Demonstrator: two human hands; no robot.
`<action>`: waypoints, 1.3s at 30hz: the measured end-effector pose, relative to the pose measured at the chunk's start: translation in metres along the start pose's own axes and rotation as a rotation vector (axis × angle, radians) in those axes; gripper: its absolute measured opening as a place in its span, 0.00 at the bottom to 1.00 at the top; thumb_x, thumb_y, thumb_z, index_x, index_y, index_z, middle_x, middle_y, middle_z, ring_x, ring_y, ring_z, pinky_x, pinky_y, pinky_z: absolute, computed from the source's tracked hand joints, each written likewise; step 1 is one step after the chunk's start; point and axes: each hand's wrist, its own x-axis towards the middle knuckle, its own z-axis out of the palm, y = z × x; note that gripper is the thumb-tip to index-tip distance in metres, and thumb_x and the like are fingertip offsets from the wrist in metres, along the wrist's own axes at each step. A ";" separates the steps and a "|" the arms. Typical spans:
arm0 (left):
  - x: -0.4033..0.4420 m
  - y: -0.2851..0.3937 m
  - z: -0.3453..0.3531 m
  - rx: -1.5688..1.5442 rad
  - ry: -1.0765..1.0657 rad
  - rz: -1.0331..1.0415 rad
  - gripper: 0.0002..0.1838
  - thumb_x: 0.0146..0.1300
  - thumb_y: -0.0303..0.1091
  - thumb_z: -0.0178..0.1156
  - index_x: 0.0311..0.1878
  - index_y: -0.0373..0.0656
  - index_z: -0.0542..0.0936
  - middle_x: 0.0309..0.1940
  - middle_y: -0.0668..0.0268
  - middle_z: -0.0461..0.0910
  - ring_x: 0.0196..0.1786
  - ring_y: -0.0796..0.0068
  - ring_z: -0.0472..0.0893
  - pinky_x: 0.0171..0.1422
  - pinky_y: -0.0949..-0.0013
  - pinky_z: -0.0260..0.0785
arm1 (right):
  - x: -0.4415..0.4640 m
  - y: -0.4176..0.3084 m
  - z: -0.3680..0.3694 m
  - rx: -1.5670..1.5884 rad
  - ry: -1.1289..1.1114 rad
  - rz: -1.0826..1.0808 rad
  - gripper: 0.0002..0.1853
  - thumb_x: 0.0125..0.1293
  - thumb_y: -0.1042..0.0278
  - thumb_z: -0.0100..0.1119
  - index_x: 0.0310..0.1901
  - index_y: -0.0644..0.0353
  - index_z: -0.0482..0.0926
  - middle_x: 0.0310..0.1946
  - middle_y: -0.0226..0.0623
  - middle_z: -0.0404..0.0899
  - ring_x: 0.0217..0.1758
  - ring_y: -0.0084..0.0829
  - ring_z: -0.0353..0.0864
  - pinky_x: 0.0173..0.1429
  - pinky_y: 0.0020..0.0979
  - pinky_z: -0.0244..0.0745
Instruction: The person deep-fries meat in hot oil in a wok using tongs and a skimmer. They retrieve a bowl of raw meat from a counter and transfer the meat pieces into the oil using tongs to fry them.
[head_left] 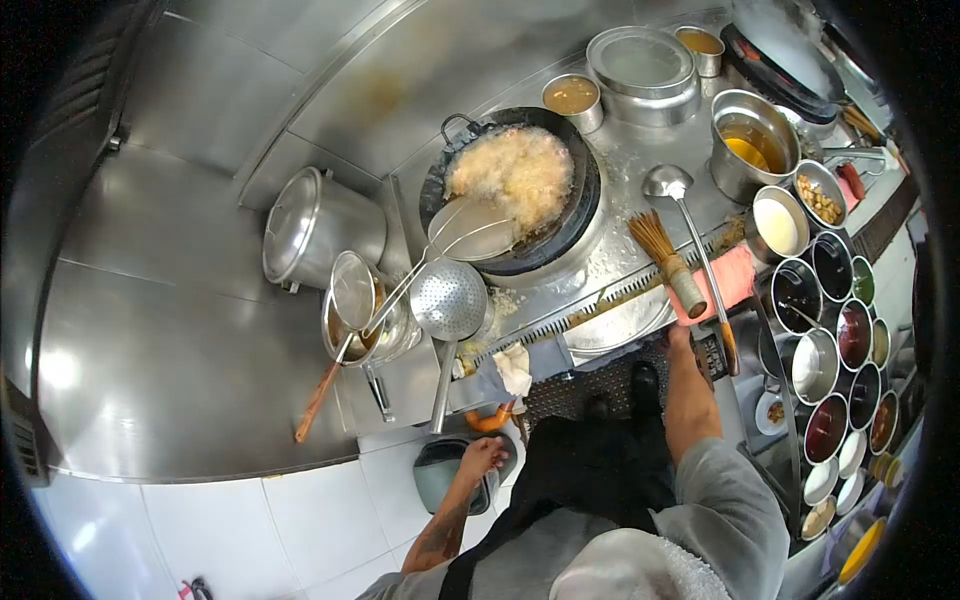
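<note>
My left hand (pixel 484 455) hangs below the counter's front edge, over a grey bin (pixel 440 475), with loosely bent fingers and nothing visible in it. My right hand (pixel 679 338) is at the counter edge against a pink cloth (pixel 722 283); its fingers are hidden. Pale food (pixel 520 175) bubbles in oil in a black wok (pixel 585 190). A wire-handled strainer (pixel 475 228) rests in the wok, its handle slanting down left. A perforated skimmer (pixel 448 300) lies on the counter. Right of it are a bamboo brush (pixel 668 262) and a steel ladle (pixel 690 215).
Left of the wok stand a lidded pot (pixel 325 230) and a container with a small sieve (pixel 352 290). Behind it are a round lidded pot (pixel 642 75) and a sauce cup (pixel 573 97). Several seasoning pots, one holding red sauce (pixel 825 428), line the right side. A second wok (pixel 785 75) steams back right.
</note>
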 end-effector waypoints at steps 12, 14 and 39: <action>0.035 0.235 -0.037 0.997 0.724 0.872 0.17 0.59 0.39 0.63 0.47 0.38 0.80 0.38 0.51 0.82 0.42 0.47 0.80 0.50 0.55 0.72 | -0.002 -0.002 -0.029 0.521 -0.090 -0.024 0.14 0.70 0.58 0.47 0.28 0.54 0.73 0.21 0.29 0.71 0.21 0.28 0.67 0.27 0.30 0.63; 0.068 0.267 -0.066 1.259 0.907 0.996 0.18 0.58 0.38 0.62 0.49 0.37 0.79 0.41 0.54 0.81 0.48 0.49 0.77 0.54 0.55 0.70 | -0.050 -0.006 -0.045 0.277 0.052 -0.018 0.14 0.69 0.60 0.47 0.27 0.55 0.72 0.15 0.27 0.67 0.16 0.27 0.65 0.22 0.30 0.61; 0.027 0.464 -0.154 1.552 0.474 1.174 0.14 0.64 0.38 0.57 0.49 0.47 0.84 0.42 0.51 0.83 0.45 0.49 0.82 0.52 0.53 0.75 | -0.309 -0.120 0.016 -0.899 0.154 -0.730 0.14 0.62 0.62 0.58 0.33 0.69 0.77 0.19 0.38 0.74 0.22 0.29 0.73 0.30 0.34 0.69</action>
